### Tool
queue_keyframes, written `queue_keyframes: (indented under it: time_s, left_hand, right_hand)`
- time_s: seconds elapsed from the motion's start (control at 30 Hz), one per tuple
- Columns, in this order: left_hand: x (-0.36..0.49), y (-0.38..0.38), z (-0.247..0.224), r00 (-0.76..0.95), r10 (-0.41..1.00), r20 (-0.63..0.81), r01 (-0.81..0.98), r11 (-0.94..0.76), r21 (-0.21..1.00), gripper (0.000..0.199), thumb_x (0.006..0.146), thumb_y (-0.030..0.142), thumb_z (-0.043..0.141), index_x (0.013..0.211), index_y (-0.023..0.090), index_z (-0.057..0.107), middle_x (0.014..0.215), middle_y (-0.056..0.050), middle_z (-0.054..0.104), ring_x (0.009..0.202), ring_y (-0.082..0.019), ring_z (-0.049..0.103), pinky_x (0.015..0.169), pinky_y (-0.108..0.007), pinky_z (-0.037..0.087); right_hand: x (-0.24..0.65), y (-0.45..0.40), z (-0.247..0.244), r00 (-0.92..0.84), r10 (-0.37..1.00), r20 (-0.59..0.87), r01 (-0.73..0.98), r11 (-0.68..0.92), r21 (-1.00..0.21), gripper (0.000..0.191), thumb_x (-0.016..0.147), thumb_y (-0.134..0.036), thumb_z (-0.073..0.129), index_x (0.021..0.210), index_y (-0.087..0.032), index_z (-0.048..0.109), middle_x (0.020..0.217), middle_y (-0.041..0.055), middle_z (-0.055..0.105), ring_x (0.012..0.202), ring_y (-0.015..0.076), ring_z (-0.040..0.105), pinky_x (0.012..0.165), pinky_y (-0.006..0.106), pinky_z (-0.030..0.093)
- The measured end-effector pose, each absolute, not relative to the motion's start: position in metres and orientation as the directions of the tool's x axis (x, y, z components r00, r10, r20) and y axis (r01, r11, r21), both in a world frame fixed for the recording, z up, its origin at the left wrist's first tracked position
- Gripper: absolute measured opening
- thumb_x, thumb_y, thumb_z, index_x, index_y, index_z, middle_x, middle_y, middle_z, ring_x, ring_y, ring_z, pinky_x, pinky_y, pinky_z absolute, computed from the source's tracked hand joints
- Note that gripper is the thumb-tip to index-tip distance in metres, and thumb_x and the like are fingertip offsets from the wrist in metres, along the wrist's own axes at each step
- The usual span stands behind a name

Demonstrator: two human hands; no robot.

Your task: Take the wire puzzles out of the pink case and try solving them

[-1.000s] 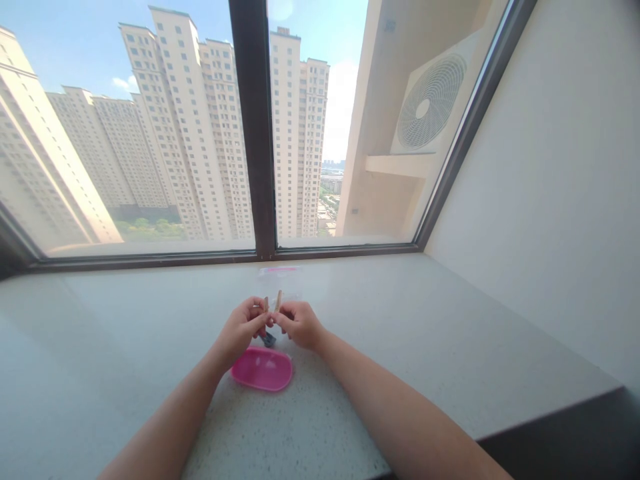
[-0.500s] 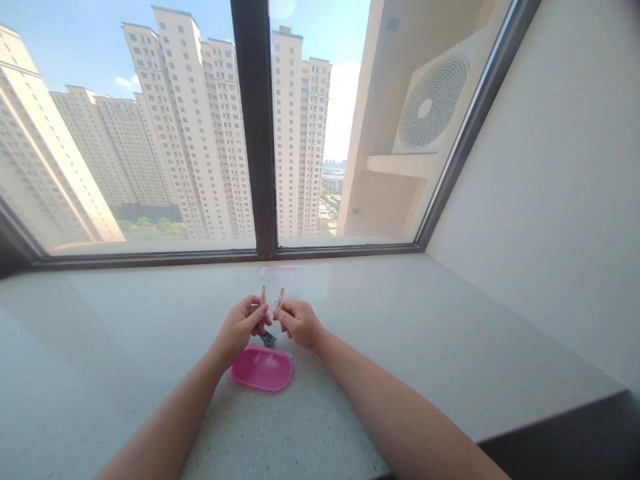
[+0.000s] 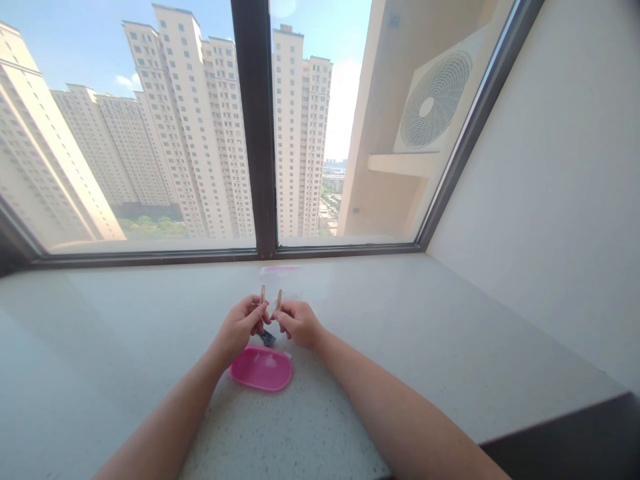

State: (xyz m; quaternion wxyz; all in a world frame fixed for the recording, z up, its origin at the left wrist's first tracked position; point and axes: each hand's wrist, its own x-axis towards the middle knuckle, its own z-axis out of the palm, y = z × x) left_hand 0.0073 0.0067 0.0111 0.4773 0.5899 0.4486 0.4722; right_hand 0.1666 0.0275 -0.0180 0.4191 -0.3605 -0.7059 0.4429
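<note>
My left hand [image 3: 247, 317] pinches a small, narrow wooden piece [image 3: 263, 293] that stands upright from its fingertips. Close beside it, my right hand [image 3: 299, 323] grips a similar wooden piece [image 3: 279, 299], tilted slightly. The two pieces are apart, and their lower ends are hidden by my fingers. Just under my left fingers lies a small dark grey object [image 3: 268, 339], too unclear to name. A shallow pink tray [image 3: 262, 386] with rounded ends sits on the pale speckled sill [image 3: 250, 433], nearest to my left wrist.
Behind my hands a clear plastic bag [image 3: 283, 275] with a pink strip lies flat near the window frame [image 3: 215, 257]. A white wall [image 3: 560, 200] bounds the sill on the right. Its front edge [image 3: 555, 419] ends above a dark area.
The wooden piece in my right hand has shifted slightly left, closer to the other one, and turned a little. My left hand stays almost still.
</note>
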Motion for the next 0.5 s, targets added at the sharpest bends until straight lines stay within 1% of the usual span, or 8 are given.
queue_keyframes:
  time_s: [0.13, 0.33, 0.5]
  left_hand:
    - [0.0078, 0.0051, 0.0133, 0.153, 0.98, 0.126, 0.086, -0.14, 0.986, 0.029, 0.077, 0.043, 0.057, 0.085, 0.015, 0.053, 0.062, 0.001, 0.059, 0.047, -0.01, 0.051, 0.045, -0.022, 0.034]
    - [0.0086, 0.003, 0.0146, 0.146, 0.981, 0.128, 0.086, -0.141, 0.986, 0.03, 0.077, 0.044, 0.057, 0.084, 0.016, 0.053, 0.061, 0.001, 0.058, 0.046, -0.011, 0.051, 0.046, -0.023, 0.034]
    - [0.0074, 0.0066, 0.0107, 0.145, 0.979, 0.145, 0.081, -0.157, 0.984, 0.031, 0.076, 0.045, 0.057, 0.084, 0.016, 0.052, 0.06, 0.002, 0.058, 0.045, -0.01, 0.049, 0.044, -0.022, 0.034]
  right_hand:
    - [0.167, 0.0268, -0.0172, -0.378, 0.878, 0.292, 0.168, 0.376, -0.911, 0.018, 0.08, -0.024, 0.051, 0.067, -0.014, 0.057, 0.051, -0.004, 0.052, 0.041, 0.0059, 0.044, 0.042, 0.017, 0.033]
    - [0.1673, 0.0247, -0.0148, -0.352, 0.871, 0.342, 0.269, 0.444, -0.855, 0.021, 0.08, -0.026, 0.052, 0.063, -0.014, 0.055, 0.05, -0.0037, 0.05, 0.046, 0.0071, 0.043, 0.046, 0.018, 0.031]
    - [0.1668, 0.0247, -0.0137, -0.358, 0.867, 0.346, 0.24, 0.443, -0.864, 0.022, 0.084, -0.028, 0.05, 0.069, -0.014, 0.057, 0.052, -0.0039, 0.049, 0.045, 0.0067, 0.044, 0.046, 0.018, 0.033]
